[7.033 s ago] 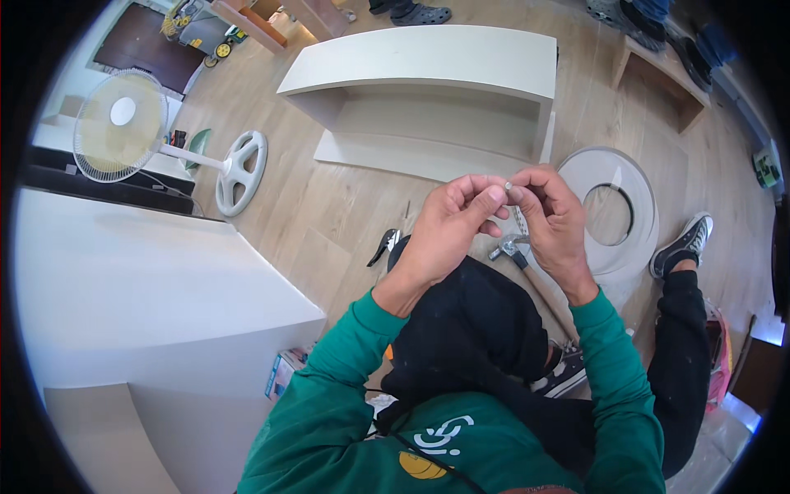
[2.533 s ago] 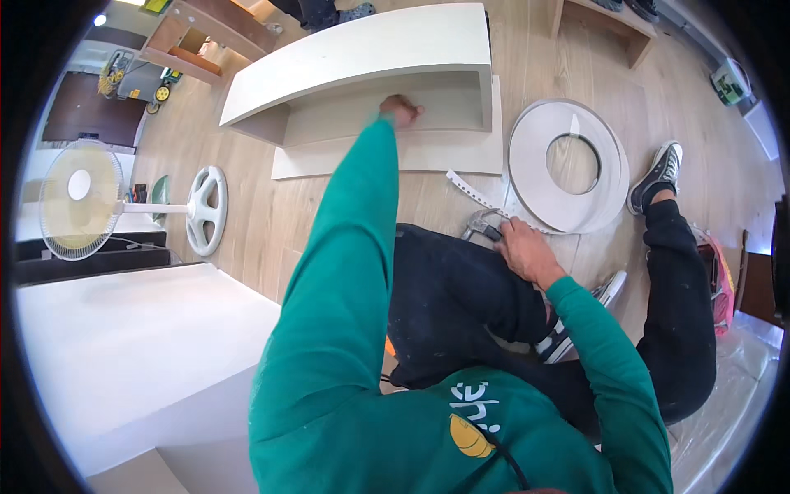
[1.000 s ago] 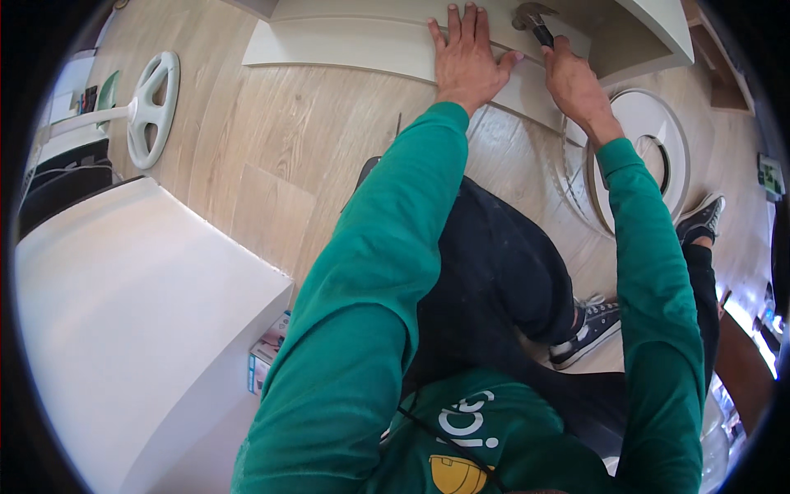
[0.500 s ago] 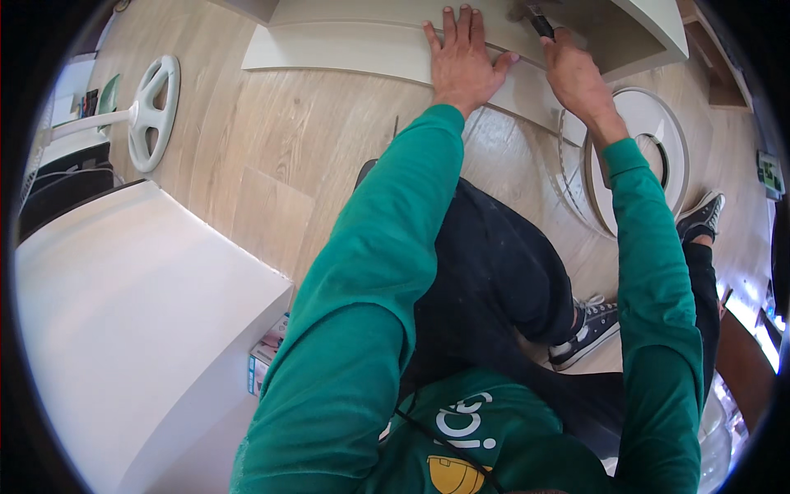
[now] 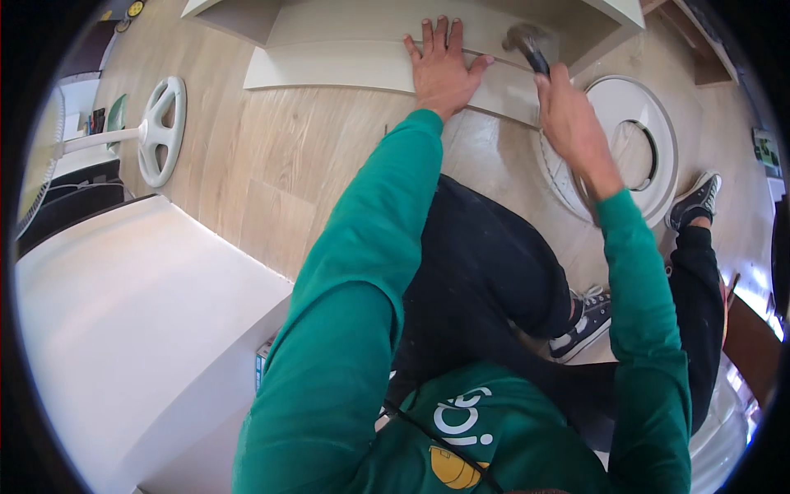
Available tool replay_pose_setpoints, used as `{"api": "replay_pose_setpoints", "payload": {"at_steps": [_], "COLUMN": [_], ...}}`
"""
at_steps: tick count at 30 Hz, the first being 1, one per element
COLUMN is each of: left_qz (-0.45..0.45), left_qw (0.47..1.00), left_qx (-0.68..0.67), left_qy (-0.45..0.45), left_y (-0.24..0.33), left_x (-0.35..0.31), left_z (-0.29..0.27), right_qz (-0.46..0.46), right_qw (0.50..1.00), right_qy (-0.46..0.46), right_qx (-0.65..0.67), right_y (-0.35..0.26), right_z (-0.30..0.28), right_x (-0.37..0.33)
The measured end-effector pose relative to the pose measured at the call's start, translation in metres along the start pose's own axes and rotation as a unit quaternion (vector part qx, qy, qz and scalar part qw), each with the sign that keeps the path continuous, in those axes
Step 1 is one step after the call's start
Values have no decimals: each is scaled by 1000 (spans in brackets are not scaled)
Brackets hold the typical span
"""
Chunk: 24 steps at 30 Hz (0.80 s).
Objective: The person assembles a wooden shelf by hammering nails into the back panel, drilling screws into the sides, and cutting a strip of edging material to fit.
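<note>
Right hand (image 5: 569, 123), fingers gripping the hammer (image 5: 527, 45), has risen; left hand (image 5: 440, 66) stays flat, fingers spread.

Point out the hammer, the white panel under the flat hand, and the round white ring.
hammer (image 5: 527, 43): head view, blurred metal head.
white panel (image 5: 329, 67): head view, bare face.
round white ring (image 5: 638, 103): head view, upper rim.

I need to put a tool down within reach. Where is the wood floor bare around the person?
Bare floor lies between the white ring base, the flat white panel and the left sleeve. It is crowded by the right hand: hammer, round white disc, legs and shoes.
</note>
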<state>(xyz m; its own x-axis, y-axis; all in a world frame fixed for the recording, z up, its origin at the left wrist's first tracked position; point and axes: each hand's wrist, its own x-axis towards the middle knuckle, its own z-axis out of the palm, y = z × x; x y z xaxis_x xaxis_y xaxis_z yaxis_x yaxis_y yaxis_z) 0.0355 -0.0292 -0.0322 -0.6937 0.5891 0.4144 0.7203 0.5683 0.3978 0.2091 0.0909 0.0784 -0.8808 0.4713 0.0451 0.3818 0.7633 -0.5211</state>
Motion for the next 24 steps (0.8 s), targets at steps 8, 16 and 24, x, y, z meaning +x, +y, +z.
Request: {"api": "replay_pose_setpoints", "payload": {"at_steps": [8,16,24], "left_qz": [56,56,17], "left_qw": [994,974,971], "left_qx": [89,184,162], "left_qy": [-40,-119,-173], "left_y": [-6,10,23], "left_x": [2,9,19], "left_z": [8,-1,-12], "right_qz": [-5,45,27], "right_qw": [991,967,968], "right_qy": [-106,-213,-213], "right_qx": [82,131,131], "right_y": [39,42,43], "right_z": [-16,8,10], "right_x": [-146,-180,-179]}}
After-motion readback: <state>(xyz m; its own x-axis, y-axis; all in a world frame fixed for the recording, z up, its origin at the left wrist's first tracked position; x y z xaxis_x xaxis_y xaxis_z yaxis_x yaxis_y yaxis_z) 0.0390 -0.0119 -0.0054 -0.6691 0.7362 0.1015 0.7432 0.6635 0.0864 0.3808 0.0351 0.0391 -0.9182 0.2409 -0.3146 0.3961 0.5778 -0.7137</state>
